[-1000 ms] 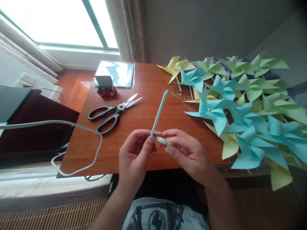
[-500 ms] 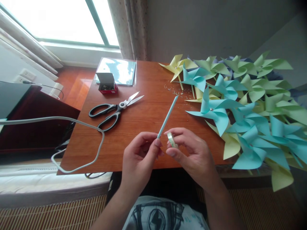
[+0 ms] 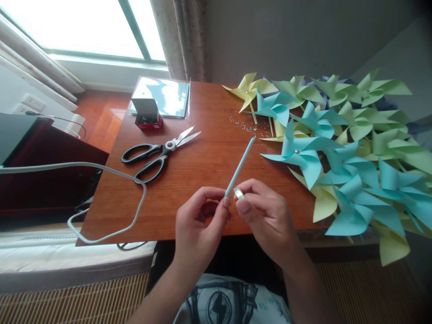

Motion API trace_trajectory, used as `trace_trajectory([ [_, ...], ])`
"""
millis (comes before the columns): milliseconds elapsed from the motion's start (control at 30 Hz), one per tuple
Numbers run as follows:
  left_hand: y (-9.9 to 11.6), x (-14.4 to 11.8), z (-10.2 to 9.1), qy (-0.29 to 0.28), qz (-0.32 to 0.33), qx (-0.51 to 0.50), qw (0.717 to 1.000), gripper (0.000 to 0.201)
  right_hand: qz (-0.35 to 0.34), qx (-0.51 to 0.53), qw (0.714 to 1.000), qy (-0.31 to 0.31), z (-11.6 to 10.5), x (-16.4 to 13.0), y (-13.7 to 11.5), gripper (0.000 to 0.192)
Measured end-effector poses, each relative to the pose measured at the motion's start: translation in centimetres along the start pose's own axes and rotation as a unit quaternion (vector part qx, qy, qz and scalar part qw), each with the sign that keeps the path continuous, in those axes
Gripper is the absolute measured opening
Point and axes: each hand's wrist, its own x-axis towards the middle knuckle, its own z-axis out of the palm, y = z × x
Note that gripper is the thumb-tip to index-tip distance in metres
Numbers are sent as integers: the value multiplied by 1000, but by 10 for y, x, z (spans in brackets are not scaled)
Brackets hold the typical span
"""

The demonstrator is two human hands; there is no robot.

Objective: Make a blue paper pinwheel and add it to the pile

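Note:
Between the thumb and fingers of my left hand [image 3: 204,216] is the lower end of a thin, light-blue rolled paper stick [image 3: 239,166], which slants up and to the right. My right hand [image 3: 266,211] pinches a small roll of clear tape [image 3: 239,193] close beside the stick. Both hands are above the table's near edge. Whether a strip of tape reaches the stick is too fine to make out. Right of my hands lie many paper pinwheels, among them a blue pinwheel [image 3: 297,152] and a yellow pinwheel [image 3: 248,91].
Black-handled scissors [image 3: 165,150] lie with blades apart on the wooden table [image 3: 202,162]. Behind them stand an opened small red box [image 3: 148,121] and a shiny plastic-covered pack [image 3: 168,94]. Tiny metallic bits [image 3: 245,126] are scattered near the pinwheels. A white cable [image 3: 140,211] loops over the left edge.
My right fingers have closed in around the tape roll, which has turned and now shows less of its ring. The paper stick has shifted slightly to the right with my left hand.

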Motion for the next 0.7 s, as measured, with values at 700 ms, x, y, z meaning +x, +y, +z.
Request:
trace_trajectory([
  [700,-14,0,-8,-13,161,172,972,17,0,-48,999,-7,0,-5,-7,34],
])
